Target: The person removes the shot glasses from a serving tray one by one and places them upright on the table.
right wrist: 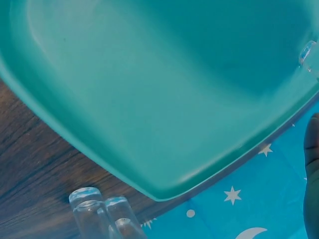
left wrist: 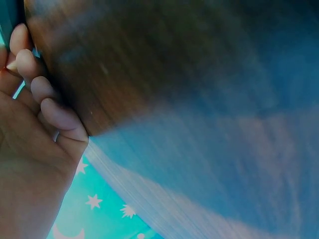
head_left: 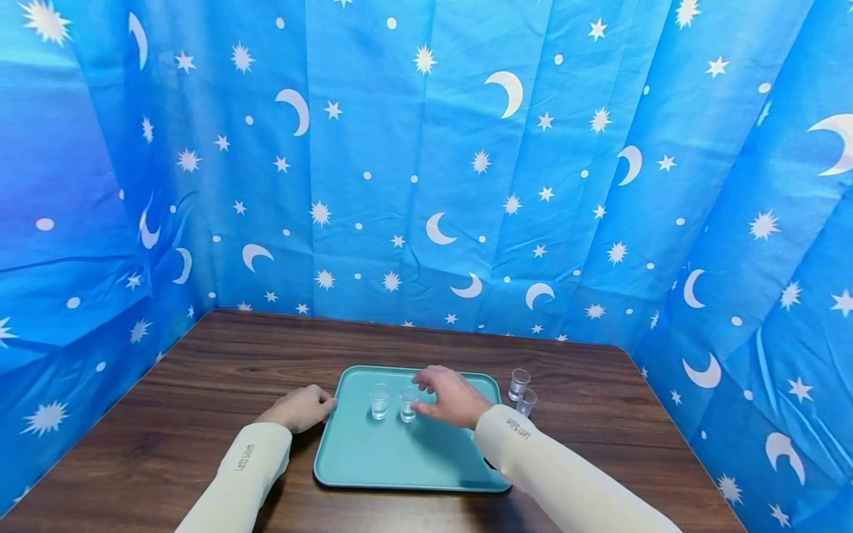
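Two small clear shot glasses stand on a teal tray (head_left: 406, 463), the left glass (head_left: 379, 403) beside the right glass (head_left: 408, 407). My right hand (head_left: 453, 400) is over the tray with thumb and fingers spread around the right glass; whether they touch it is hard to tell. Only part of that hand (right wrist: 311, 174) shows in the right wrist view, where a glass (right wrist: 311, 59) is cut off by the frame. At the tray's left edge my left hand (head_left: 303, 409) rests on the table, its loosely bent fingers (left wrist: 42, 89) beside the rim.
Right of the tray, two more shot glasses, a rear one (head_left: 519, 385) and a front one (head_left: 526, 403), stand close together on the brown wooden table (head_left: 600, 444). A blue curtain (head_left: 400, 148) with moons and stars surrounds the table's back and sides.
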Motion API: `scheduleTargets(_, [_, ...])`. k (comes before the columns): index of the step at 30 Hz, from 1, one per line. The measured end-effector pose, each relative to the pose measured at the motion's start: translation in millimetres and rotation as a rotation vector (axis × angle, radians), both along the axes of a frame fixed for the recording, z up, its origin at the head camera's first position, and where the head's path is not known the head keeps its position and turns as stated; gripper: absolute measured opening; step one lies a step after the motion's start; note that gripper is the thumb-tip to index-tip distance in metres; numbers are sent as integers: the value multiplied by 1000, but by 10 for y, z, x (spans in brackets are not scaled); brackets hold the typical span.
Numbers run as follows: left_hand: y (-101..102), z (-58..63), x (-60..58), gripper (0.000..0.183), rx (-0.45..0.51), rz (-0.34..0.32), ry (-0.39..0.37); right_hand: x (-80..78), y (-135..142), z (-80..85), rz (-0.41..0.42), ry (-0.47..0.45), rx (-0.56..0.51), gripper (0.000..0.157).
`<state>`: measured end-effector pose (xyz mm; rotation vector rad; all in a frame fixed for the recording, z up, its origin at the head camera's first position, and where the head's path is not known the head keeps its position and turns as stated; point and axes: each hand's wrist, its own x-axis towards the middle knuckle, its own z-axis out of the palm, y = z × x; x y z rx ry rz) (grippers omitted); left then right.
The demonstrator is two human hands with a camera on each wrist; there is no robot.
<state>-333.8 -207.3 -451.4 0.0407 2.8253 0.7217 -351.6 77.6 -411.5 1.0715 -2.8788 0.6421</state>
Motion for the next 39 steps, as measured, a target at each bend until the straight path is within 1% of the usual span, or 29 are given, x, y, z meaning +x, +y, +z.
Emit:
scheduleTargets(4, [21,9,-9,25,3,-12,1,-9,6,-36,9,22,-2,42])
scheduleTargets(10, [33,-17,-28,25,6,-24,5,-15,9,-71,31,60,-3,37])
scheduleTargets(16, [45,-22,-26,26,2,-29,9,6,10,-78,19,51,-19,35])
scheduleTargets(22, [40,-16,-12,26,3,-42,20,33,43,-77,19,66,-29,33])
scheduleTargets(25, [38,-17,-15,27,1,-41,17,49,92,-69,14,61,-41,32])
scheduleTargets(30, [17,-23,-23,30,-8,-43,10,51,201,-52,-24,57,-52,33])
scheduleTargets(36, [-2,2,-19,29,-19,-58,19,17,340,-29,-60,77,-51,32])
scheduleTargets(39, [-2,12,-14,27,-18,-58,22,5,421,-19,-62,95,-49,29])
